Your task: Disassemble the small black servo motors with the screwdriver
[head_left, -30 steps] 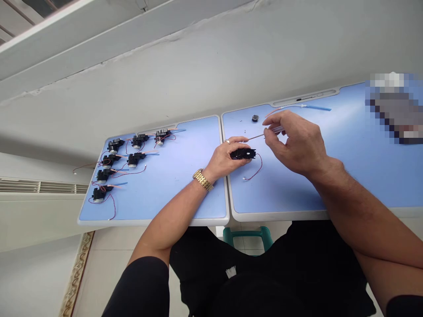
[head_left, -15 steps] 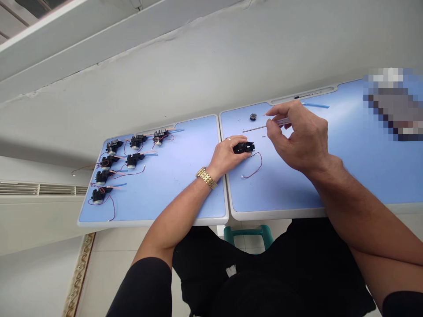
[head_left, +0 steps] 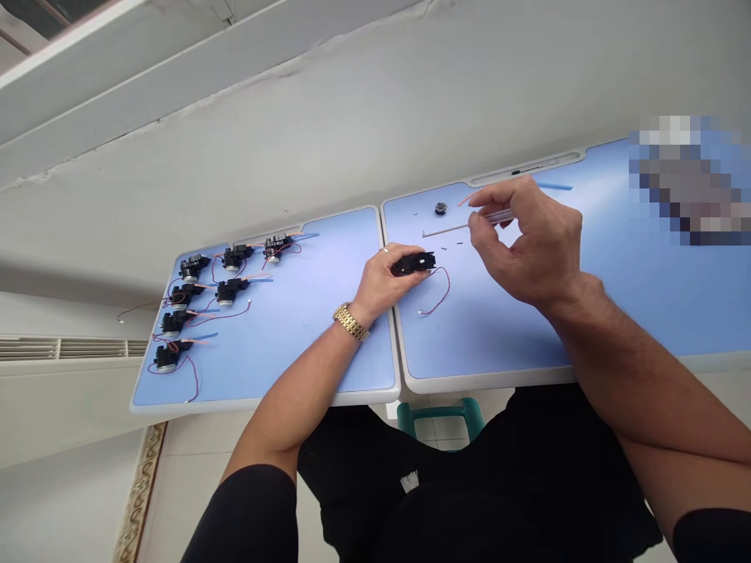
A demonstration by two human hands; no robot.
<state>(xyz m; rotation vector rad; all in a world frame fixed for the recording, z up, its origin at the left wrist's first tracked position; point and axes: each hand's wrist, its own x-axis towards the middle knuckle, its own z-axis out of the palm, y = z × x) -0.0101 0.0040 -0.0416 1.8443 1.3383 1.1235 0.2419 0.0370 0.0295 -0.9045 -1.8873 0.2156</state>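
My left hand (head_left: 382,280) is closed on a small black plastic assembly (head_left: 415,263), held low over the right-hand table. A thin red-and-dark wire (head_left: 448,289) with a white plug runs out from it onto the tabletop. In my right hand (head_left: 525,238) is a slim screwdriver (head_left: 449,229), gripped by its clear handle, shaft pointing left. Something tiny sits at the screwdriver's tip, too small to name; the tip is above the black assembly in view and apart from it. Small dark pieces (head_left: 459,243) lie close by, below the shaft.
A round dark-and-silver part (head_left: 440,209) lies behind the screwdriver. Several similar black assemblies with wires (head_left: 233,291) stand on the left table (head_left: 317,328). A blue strip (head_left: 555,187) and a pen-like tool (head_left: 531,169) are at the back. A blurred-out object (head_left: 684,184) is at right.
My left hand has drawn the black assembly slightly left, uncovering another small dark piece on the table. The screwdriver stays in my right hand, nearly in place. The whole view has shifted a little.
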